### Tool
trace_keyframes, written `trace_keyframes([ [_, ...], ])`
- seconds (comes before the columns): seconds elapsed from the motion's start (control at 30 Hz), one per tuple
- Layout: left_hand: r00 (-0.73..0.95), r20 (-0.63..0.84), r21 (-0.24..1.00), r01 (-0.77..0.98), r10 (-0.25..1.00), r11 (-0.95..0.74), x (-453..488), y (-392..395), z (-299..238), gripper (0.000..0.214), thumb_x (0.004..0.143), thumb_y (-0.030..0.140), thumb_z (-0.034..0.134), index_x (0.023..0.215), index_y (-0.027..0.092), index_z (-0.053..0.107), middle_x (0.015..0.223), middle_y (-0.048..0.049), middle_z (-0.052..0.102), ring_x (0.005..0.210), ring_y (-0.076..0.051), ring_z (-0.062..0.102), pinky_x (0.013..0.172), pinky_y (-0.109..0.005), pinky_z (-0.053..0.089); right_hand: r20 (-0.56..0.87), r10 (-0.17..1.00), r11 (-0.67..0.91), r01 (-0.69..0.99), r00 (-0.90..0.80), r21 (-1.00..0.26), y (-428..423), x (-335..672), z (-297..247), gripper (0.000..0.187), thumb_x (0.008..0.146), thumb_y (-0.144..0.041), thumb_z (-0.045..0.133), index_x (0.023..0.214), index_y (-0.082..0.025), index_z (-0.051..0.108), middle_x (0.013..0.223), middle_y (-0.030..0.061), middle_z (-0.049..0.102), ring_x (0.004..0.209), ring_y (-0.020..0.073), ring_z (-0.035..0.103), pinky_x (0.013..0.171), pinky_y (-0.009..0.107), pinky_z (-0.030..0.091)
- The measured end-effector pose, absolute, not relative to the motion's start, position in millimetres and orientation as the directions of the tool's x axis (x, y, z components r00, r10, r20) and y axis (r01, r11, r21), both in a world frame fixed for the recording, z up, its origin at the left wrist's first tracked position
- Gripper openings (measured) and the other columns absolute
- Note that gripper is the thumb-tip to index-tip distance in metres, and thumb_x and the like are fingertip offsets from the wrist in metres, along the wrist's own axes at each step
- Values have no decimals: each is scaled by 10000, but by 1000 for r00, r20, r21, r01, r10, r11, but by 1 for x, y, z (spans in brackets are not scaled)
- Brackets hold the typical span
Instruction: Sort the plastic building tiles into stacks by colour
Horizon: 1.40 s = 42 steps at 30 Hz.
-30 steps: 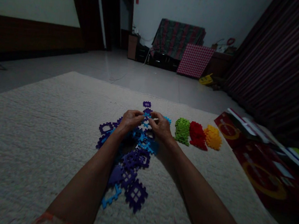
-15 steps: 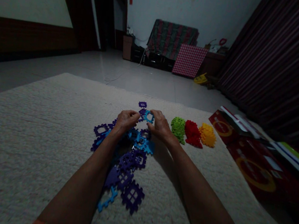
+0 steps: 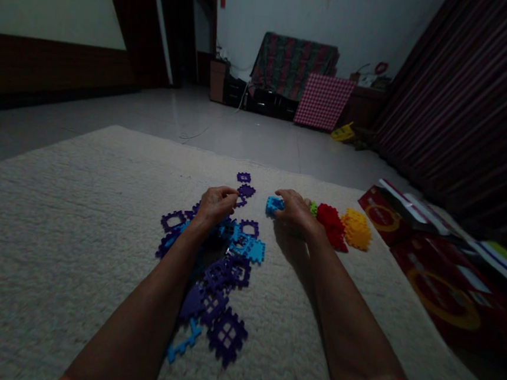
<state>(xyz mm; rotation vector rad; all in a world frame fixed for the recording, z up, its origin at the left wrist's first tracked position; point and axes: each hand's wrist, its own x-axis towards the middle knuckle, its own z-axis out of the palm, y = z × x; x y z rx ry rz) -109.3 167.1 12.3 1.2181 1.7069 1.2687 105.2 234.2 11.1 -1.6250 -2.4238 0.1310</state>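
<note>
My right hand (image 3: 296,210) holds a light-blue notched building tile (image 3: 274,206) between thumb and fingers, just left of a green tile pile (image 3: 313,207) that it partly covers. My left hand (image 3: 217,204) has its thumb and forefinger pinched together beside a purple notched tile (image 3: 241,201). Whether anything is between those fingertips I cannot make out. Two more purple tiles lie beyond it, a solid one (image 3: 247,190) and a windowed one (image 3: 244,177). Under and around my left forearm spreads a loose heap of purple tiles (image 3: 216,274) and light-blue tiles (image 3: 254,250).
A red tile pile (image 3: 331,225) and a yellow tile pile (image 3: 356,228) sit to the right on the pale mat (image 3: 77,228). Red boxes (image 3: 433,271) line the mat's right edge. Farther off, a checked cloth panel (image 3: 324,101) leans by dark furniture.
My right hand has moved right with the light-blue tile, away from the purple ones and toward the green pile. My left hand has stayed nearly in place.
</note>
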Motion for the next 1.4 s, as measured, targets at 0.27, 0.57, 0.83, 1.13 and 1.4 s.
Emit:
trace_keyframes([
  [0.27,-355,13,958,272,935,90,-110,168,13,237,779,187,579,913,120,763,659,-36,696,496,-108,592,524,-210,467,67,922,386,918,-381,-90,238,97,11,636,780,-218,696,1388,-254,510,1466,126,500,1367,366,390,1115,639,285],
  [0.57,-393,0,967,235,919,101,-113,166,16,232,739,204,599,891,146,764,662,-26,706,496,-110,594,538,-212,470,-68,918,393,919,-390,37,256,89,9,706,751,-203,700,1421,-224,479,1370,168,573,1349,379,398,1115,680,205],
  [0.83,-548,24,999,47,836,2,-119,166,21,261,713,191,582,913,122,734,596,1,648,450,-99,550,466,-201,403,-108,896,437,898,-431,45,267,91,6,711,749,-223,698,1421,-240,468,1354,172,567,1323,354,457,1129,642,186],
  [1.13,-585,-18,998,-65,811,-25,-117,164,25,244,692,178,586,889,121,717,579,14,625,433,-86,515,445,-198,361,19,830,558,828,-557,-51,258,84,14,747,750,-135,660,1456,-214,432,1519,171,430,1422,360,336,1149,657,191],
  [1.4,-562,-36,996,-88,826,-17,-115,165,24,248,678,216,604,879,120,712,567,25,615,417,-80,498,444,-198,354,177,760,649,744,-625,-161,251,15,-16,305,896,-114,479,1142,-161,653,1246,121,655,1154,233,575,987,322,433],
])
